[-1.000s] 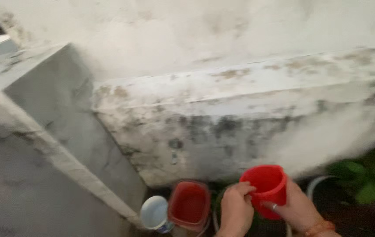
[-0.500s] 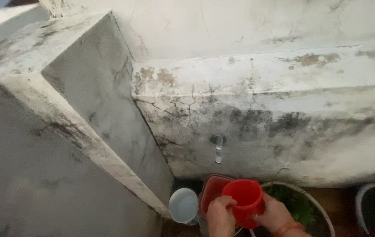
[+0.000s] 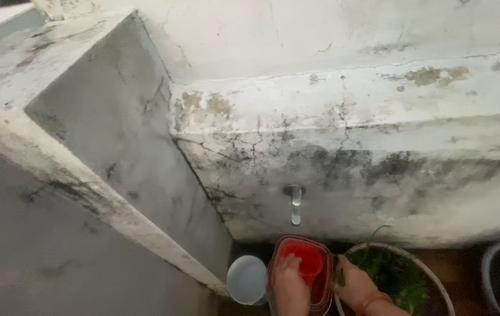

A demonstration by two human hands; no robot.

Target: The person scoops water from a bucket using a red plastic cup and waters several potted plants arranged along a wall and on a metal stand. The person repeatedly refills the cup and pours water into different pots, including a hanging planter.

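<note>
A grey concrete wall [image 3: 57, 175], stained and cracked, was seen filling the left of the view, its slanted top edge running down toward the bottom centre. At its foot a pale blue bucket [image 3: 247, 280] was noted, standing just left of a red tub [image 3: 323, 275] with a clear rim. The left hand [image 3: 291, 289] was seen low in the frame, laid over the near side of the tub, its fingers [image 3: 290, 263] closed against the rim of a red cup [image 3: 302, 261]. The cup was held down inside the tub, mouth tilted up toward the camera. Whether the cup touched the tub's floor could not be told. Directly above the tub, a small metal tap [image 3: 294, 202] was observed projecting from a mouldy, cracked whitewashed ledge [image 3: 349, 134]. The right hand [image 3: 352, 284] was seen just right of the tub, an orange band [image 3: 370, 301] at its wrist; its fingers reached toward the tub's right rim and the cup, but the grip there was too blurred to be judged. The two hands were kept close together, either side of the cup. Behind the right hand a round white pot [image 3: 431, 281] with green leaves [image 3: 399, 275] was recorded, and at the far right the rim of another pot [image 3: 490, 266] was partly seen.
</note>
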